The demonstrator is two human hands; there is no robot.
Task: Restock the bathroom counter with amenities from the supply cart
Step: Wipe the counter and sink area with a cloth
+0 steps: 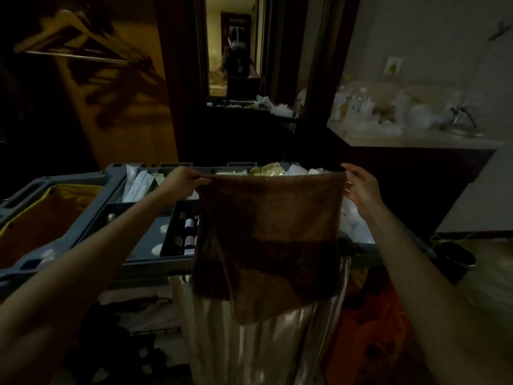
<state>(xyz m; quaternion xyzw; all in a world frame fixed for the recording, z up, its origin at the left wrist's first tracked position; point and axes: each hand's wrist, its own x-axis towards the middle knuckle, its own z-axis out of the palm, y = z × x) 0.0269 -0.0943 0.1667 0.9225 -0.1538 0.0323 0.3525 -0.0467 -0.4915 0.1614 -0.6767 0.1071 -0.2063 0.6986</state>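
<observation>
Both forearms stretched over the supply cart [111,176], its lower shelves too dim to make out. Before it hung a brown towel [266,240], spread flat, hiding part of its tray. Left hand [183,179] and right hand [361,187] pinched the top corners.

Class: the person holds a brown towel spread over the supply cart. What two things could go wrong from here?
The towel hangs from pinches of the left hand and right hand alone; a slip could drop it. The counter looks crowded with bottles and bags, so setting it there may topple something.
</observation>
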